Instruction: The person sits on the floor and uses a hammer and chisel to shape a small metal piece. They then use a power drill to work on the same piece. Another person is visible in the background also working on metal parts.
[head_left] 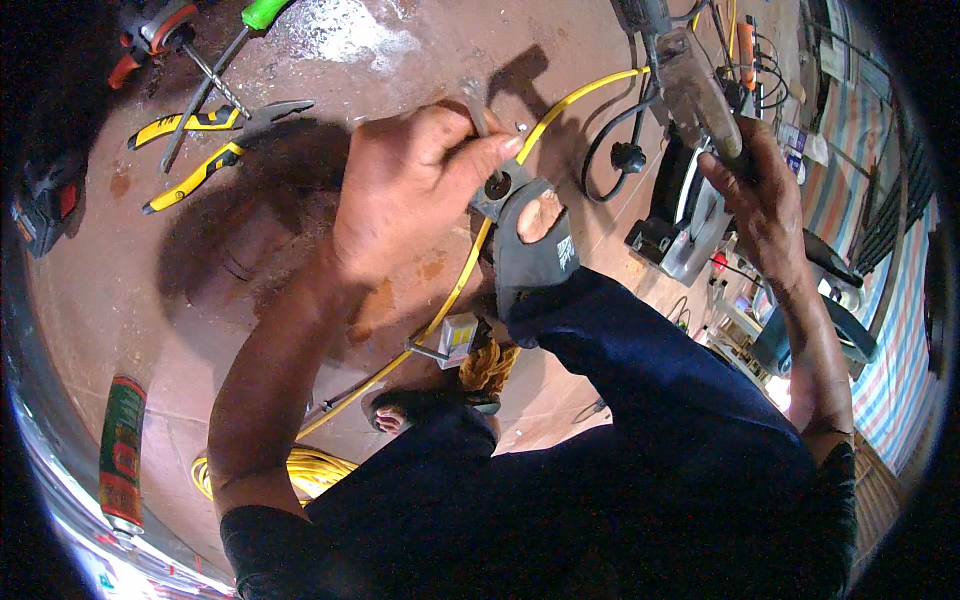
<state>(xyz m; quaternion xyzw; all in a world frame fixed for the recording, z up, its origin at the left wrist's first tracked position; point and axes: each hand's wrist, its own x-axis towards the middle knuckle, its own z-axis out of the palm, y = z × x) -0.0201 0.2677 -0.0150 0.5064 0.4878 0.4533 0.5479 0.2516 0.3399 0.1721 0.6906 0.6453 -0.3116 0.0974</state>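
Rod (479, 113) is in left hand (405, 175), pinched between thumb and curled fingers, above metal part (492, 192); can't tell if its lower end touches. Right hand (760, 195) is wrapped around the handle of hammer (692, 92), raised off the floor to the right of the rod, head at top edge, partly cut off. Metal part has a round dark hole, sits at the toe end of grey sandal (535, 262) on the right foot; can't tell if the sole presses on it. Yellow hose (462, 285) runs across floor (270, 345) behind metal part and sandal, down to a coil at lower left. Small box (459, 336) beside the hose, cloth (487, 367) just by the box. Left foot (388, 418) further down, toes showing. Upper left: pliers (205, 180), yellow and black, handles spread; green-handled screwdriver (210, 95) lies across them; drill (160, 28) with bit pointing at pliers. Battery (48, 205) at far left, spray can (122, 450) on its side lower left. Right side: black cable (628, 157) loops near hammer, power saw (690, 225) below it, striped sheet (890, 370) along right edge.
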